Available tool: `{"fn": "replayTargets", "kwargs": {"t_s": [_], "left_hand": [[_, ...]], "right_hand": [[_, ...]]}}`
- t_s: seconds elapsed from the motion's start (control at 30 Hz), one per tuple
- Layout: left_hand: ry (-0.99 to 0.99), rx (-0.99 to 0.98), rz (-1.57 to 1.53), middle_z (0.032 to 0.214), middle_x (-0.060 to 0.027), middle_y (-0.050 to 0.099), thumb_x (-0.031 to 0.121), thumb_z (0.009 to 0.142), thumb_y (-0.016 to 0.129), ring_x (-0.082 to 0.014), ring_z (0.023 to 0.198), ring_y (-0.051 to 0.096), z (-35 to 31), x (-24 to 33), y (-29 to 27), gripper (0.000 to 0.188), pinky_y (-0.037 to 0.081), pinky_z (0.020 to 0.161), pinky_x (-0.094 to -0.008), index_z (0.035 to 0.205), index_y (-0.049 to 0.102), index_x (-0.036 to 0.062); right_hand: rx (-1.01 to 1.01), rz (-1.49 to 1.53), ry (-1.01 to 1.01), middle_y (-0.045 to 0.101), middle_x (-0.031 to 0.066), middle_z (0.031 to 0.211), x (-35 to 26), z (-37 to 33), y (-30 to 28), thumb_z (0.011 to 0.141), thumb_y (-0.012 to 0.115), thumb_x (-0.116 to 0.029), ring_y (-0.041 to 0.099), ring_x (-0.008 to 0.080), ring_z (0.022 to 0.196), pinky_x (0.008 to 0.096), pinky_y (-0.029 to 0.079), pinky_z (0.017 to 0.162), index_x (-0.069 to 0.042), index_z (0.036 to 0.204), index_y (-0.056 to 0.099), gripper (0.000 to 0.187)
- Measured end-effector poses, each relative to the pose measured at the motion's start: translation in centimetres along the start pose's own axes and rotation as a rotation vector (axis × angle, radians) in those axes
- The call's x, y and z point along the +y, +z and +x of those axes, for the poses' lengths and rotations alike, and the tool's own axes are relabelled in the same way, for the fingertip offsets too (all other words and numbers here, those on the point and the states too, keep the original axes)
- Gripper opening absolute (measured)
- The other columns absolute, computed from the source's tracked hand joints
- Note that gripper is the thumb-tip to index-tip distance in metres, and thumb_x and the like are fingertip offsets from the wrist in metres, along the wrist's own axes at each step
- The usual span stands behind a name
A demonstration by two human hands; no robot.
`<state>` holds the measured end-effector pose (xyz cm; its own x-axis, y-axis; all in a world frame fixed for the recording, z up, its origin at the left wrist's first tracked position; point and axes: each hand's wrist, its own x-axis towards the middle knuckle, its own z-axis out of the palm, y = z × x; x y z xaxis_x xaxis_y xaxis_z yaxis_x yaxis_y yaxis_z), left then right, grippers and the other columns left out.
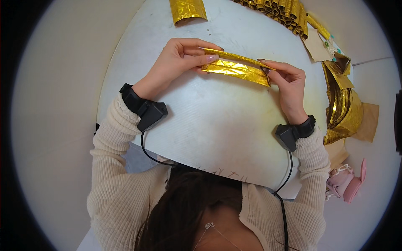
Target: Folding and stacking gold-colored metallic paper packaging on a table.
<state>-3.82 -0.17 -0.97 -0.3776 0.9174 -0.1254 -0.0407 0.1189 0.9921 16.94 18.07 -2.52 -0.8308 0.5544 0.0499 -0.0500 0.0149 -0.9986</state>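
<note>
Between my two hands a sheet of shiny gold foil paper (236, 69) is held up over the white table, partly folded lengthwise into a narrow strip. My left hand (184, 58) pinches its left end, the thumb on the near side and the fingers behind. At the other end my right hand (289, 81) grips the corner between thumb and fingers. The strip tilts slightly down toward the right, and a gap shows between its folded upper edge and the lower panel. Some of the fingertips are hidden behind the foil.
A curled gold sheet (188, 11) lies at the table's far edge. Rolled gold tubes (284, 12) are stacked at the far right. Beside the right forearm stands a pile of gold sheets (345, 106) with brown paper (368, 121). A pink bag (341, 182) sits lower right. Cables hang from both wrist devices.
</note>
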Motion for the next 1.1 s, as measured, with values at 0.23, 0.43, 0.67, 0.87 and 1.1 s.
{"fn": "replayTargets", "kwargs": {"t_s": [0.23,0.43,0.67,0.87,1.1], "left_hand": [[-0.086,-0.167,-0.101,0.092,-0.0092,0.069,0.012,0.088,0.063,-0.0083,0.074,0.066,-0.05,-0.29,-0.6,0.03,0.055,0.067,-0.0184,0.116,0.063,-0.0007],[-0.261,-0.253,-0.226,0.094,-0.0119,0.067,0.015,0.09,0.06,-0.0119,0.067,0.068,-0.06,0.01,-0.59,0.034,0.059,0.061,-0.019,0.119,0.059,-0.0035],[-0.223,-0.195,-0.198,0.097,-0.0115,0.067,0.012,0.09,0.061,-0.0099,0.07,0.067,0.12,-0.4,-0.36,0.036,0.058,0.064,-0.0169,0.123,0.057,-0.0032],[-0.193,-0.157,-0.177,0.098,-0.0112,0.068,0.009,0.089,0.062,-0.0082,0.074,0.067,-0.06,-0.32,-0.87,0.036,0.056,0.067,-0.0149,0.123,0.056,-0.0028],[-0.13,-0.227,-0.032,0.096,-0.0108,0.068,0.004,0.086,0.064,-0.0106,0.077,0.067,-0.22,0.07,-0.6,0.033,0.056,0.074,-0.0204,0.118,0.058,-0.0029]], "right_hand": [[-0.019,-0.023,-0.066,0.069,0.0155,0.101,-0.05,-0.16,0.11,0.082,0.056,0.01,0.065,0.0184,0.092,0.0284,0.053,0.083,0.004,0.094,0.07,0.02],[-0.043,-0.064,-0.07,0.069,0.016,0.101,-0.05,-0.06,0.14,0.082,0.055,0.01,0.065,0.0189,0.092,0.0291,0.053,0.083,0.004,0.093,0.07,0.019],[-0.054,-0.076,-0.065,0.068,0.0167,0.105,-0.01,0.06,0.24,0.082,0.054,0.011,0.065,0.0194,0.095,0.0286,0.053,0.084,0.004,0.093,0.07,0.02],[-0.108,0.051,0.054,0.065,0.0165,0.111,-0.53,0.24,0.34,0.089,0.05,0.005,0.063,0.019,0.099,0.026,0.052,0.085,0.002,0.103,0.068,0.022],[-0.123,0.037,0.034,0.065,0.0157,0.111,-0.29,0.28,0.01,0.091,0.05,0.003,0.063,0.0167,0.096,0.025,0.052,0.08,0.002,0.093,0.066,0.016]]}}
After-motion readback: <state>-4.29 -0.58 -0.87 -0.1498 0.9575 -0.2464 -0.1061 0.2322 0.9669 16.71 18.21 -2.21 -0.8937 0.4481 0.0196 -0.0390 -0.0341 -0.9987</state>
